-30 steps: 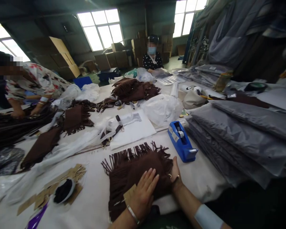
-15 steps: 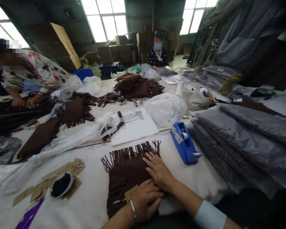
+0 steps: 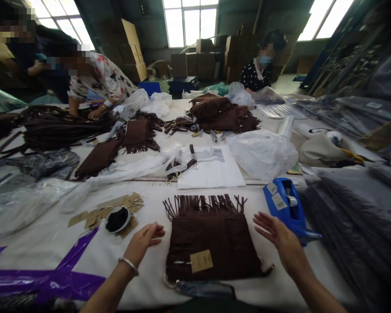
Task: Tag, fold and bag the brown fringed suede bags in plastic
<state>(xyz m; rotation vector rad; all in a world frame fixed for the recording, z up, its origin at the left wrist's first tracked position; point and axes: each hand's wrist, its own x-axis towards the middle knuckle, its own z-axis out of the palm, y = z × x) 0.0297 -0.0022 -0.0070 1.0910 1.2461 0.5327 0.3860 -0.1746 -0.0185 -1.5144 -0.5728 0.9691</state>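
Note:
A dark brown fringed bag (image 3: 211,234) lies flat on the white-covered table, its fringe pointing away from me. A tan hang tag (image 3: 201,261) rests on its front. Along its near edge is a dark strip in clear plastic (image 3: 205,289), with gold-coloured metal rings at the corner. My left hand (image 3: 145,241) is held off the bag's left side, fingers apart and holding nothing. On the right side my right hand (image 3: 276,232) is raised with fingers stretched out, also without anything in it. Neither hand touches the bag.
A blue tape dispenser (image 3: 285,204) stands beyond my right hand. To the left sit a small bowl of black string (image 3: 117,219) and tan tags (image 3: 93,217). Purple tape (image 3: 52,278) crosses the near left. Packed grey bags (image 3: 352,217) are stacked right. Two co-workers are across the table, another person behind.
Both hands have lifted off the bag and moved apart to either side of it. The bag now shows whole with its tag. My view has swung to the left.

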